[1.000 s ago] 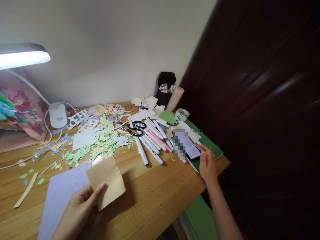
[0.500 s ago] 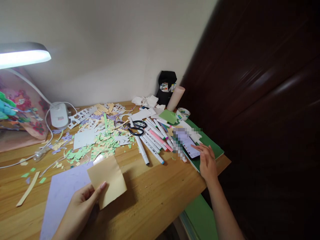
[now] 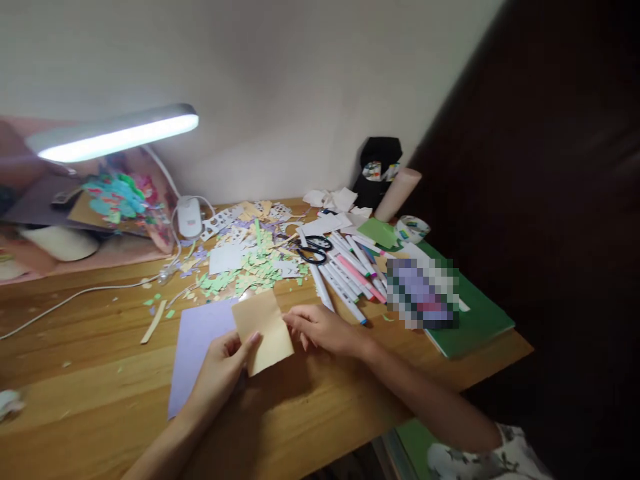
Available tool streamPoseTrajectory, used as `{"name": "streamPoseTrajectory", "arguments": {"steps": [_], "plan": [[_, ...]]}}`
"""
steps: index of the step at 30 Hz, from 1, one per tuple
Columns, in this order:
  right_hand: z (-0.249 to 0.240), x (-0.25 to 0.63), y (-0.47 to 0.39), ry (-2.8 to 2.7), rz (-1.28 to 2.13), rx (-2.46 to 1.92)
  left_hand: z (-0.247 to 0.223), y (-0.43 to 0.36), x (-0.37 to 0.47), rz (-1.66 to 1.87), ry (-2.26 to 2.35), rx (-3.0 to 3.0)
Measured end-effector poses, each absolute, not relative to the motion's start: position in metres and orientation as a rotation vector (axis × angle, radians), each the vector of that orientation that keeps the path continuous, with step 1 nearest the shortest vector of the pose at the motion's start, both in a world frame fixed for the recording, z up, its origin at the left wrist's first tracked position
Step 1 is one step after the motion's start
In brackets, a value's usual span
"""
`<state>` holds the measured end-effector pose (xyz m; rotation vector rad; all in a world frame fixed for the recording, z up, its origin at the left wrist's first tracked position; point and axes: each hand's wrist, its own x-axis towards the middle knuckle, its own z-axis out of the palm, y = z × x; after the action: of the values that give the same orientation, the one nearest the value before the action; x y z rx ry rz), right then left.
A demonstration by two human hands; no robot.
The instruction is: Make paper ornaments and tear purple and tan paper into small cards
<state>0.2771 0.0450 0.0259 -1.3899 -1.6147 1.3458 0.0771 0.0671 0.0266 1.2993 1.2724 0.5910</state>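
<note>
A pale yellow sheet of paper is pinched in my left hand, thumb on its front face and fingers behind. It is raised above the desk, tilted, with a faint crease. My right hand is at the sheet's right edge, its fingertips drawn together on that edge; the exact grip is partly hidden. Beneath and left of the sheet lies a larger purple sheet on the wooden desk. Black-handled scissors rest beyond my hands, near several white markers.
Green, yellow and white paper scraps are heaped at the back. A lit lamp overhangs the left, near a white power strip with cables. At right are a blurred-out phone and a green book; a dark panel rises beyond.
My right hand has left the phone and moved left to the yellow sheet's edge. My left hand still holds the sheet. The view has turned left, showing more of the lamp.
</note>
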Motion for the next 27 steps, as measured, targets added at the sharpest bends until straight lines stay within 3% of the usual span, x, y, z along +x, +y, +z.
{"name": "streamPoseTrajectory", "arguments": {"steps": [3,10,16,22,27], "plan": [[0.014,0.255,0.051,-1.594,1.407,-1.370,0.025,0.068,0.074,0.645,1.249,1.293],[0.000,0.248,0.040,-1.499,1.010,-1.473,0.024,0.062,0.070,0.492,1.143,1.306],[0.006,0.253,0.039,-1.624,1.298,-1.317,0.026,0.063,0.067,0.462,1.257,1.423],[0.007,0.253,0.033,-1.717,0.967,-1.378,0.029,0.061,0.069,0.425,1.213,1.332],[0.004,0.255,0.035,-1.604,1.096,-1.307,0.028,0.063,0.072,0.405,1.143,1.237]]}}
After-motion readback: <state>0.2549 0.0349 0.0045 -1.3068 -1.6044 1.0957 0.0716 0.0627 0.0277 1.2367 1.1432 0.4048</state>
